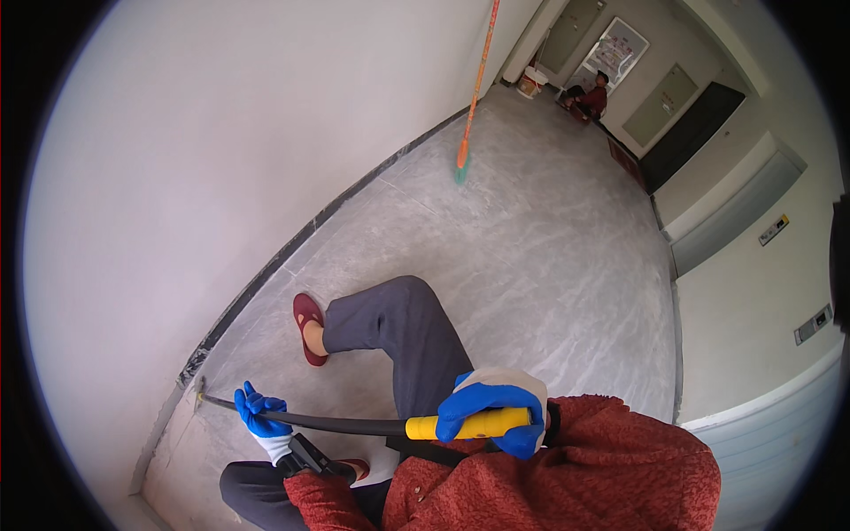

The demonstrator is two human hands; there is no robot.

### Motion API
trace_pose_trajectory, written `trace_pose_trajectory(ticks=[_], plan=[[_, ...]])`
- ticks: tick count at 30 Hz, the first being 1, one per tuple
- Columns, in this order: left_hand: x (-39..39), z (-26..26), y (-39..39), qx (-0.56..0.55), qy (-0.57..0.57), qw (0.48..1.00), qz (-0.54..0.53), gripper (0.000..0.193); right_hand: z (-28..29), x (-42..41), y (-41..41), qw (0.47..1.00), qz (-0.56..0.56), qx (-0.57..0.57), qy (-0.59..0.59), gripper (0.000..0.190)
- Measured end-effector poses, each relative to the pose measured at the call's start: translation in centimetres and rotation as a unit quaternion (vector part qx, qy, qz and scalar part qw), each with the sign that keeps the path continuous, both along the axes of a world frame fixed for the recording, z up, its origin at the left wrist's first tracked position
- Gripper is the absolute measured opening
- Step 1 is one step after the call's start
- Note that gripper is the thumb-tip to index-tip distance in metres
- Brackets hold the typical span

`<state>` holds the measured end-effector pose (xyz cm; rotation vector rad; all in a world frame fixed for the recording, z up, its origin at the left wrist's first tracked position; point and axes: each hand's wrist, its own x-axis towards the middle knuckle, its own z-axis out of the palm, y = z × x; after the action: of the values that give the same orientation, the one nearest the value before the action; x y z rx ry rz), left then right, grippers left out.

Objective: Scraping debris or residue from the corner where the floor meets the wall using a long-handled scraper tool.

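My right hand [495, 411], in a blue-coated white work glove, is closed around the yellow grip of a long-handled tool [358, 426] with a dark shaft. My left hand [262, 415], gloved alike and with a black device at the wrist, holds that shaft nearer its far end. The tool's small head [200, 393] is at the foot of the white wall, close to where the dark skirting strip [265, 275] ends. Its exact shape is too small to tell. My bent legs and dark red shoes [309, 328] are between the hands and the grey floor.
A broom [471, 113] with an orange handle and green bristles stands on the grey floor [531, 245] ahead. Farther off, a person in red [591, 99] sits low by the far wall, near a white bucket [532, 81]. A grey door [737, 212] is at the right.
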<state>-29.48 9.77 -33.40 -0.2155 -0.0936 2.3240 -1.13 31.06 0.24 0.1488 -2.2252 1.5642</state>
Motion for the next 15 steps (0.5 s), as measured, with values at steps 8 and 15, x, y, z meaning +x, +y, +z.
trace_pose_trajectory(ticks=[8, 15], plan=[[-0.06, 0.07, 0.01, -0.018, 0.01, 1.0, 0.007, 0.038, 0.1, -0.05, -0.04, 1.0, -0.005, 0.01, 0.004, 0.046], [-0.05, 0.02, -0.07, -0.011, -0.005, 1.0, 0.009, 0.038, 0.06, -0.1, -0.07, 1.0, -0.001, 0.011, 0.002, 0.045]])
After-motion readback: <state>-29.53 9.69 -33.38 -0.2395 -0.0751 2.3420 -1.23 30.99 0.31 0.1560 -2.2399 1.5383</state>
